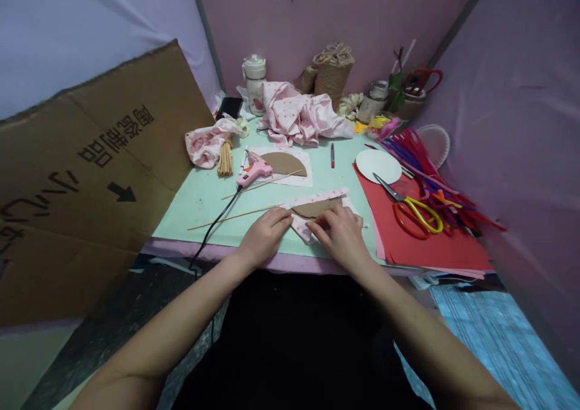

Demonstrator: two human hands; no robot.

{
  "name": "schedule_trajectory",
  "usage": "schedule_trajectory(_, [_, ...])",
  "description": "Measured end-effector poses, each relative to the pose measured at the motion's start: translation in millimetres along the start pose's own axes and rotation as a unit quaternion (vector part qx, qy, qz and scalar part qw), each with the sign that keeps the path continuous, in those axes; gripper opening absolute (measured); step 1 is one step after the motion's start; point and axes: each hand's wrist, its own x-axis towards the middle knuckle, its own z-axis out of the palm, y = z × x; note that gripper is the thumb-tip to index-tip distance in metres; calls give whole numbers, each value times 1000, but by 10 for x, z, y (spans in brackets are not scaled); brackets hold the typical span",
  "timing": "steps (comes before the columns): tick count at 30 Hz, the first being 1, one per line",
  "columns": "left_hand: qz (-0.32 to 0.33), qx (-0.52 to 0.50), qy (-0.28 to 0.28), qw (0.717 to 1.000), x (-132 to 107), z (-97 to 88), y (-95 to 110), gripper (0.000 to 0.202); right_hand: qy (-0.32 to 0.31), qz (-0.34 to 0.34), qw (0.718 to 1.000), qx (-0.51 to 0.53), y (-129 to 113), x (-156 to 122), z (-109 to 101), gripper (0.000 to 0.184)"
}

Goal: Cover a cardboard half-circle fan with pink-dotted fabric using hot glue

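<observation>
Low over the table, left hand against dotted fabric, grip unclear, right hand curled, pinching it

Beyond the right hand, free tabletop surrounds the pen; glue gun obstructs leftward.

Fingers touch spotted fabric (cardboard on it).
</observation>
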Motion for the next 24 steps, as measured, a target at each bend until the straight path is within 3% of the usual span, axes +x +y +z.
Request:
schedule_trajectory(10, [9, 21, -13, 1000, -8, 23, 8, 30, 53, -38, 994, -82, 24, 126, 65, 16])
schedule_trajectory(18, [3, 24, -30, 999, 10, 5, 21, 30, 4, -104, 986, -133, 75, 269, 16, 15])
schedule_trajectory(24, [-12, 10, -42, 999, 58, -25, 45, 30, -2, -91, 989, -113, 105, 296, 5, 12])
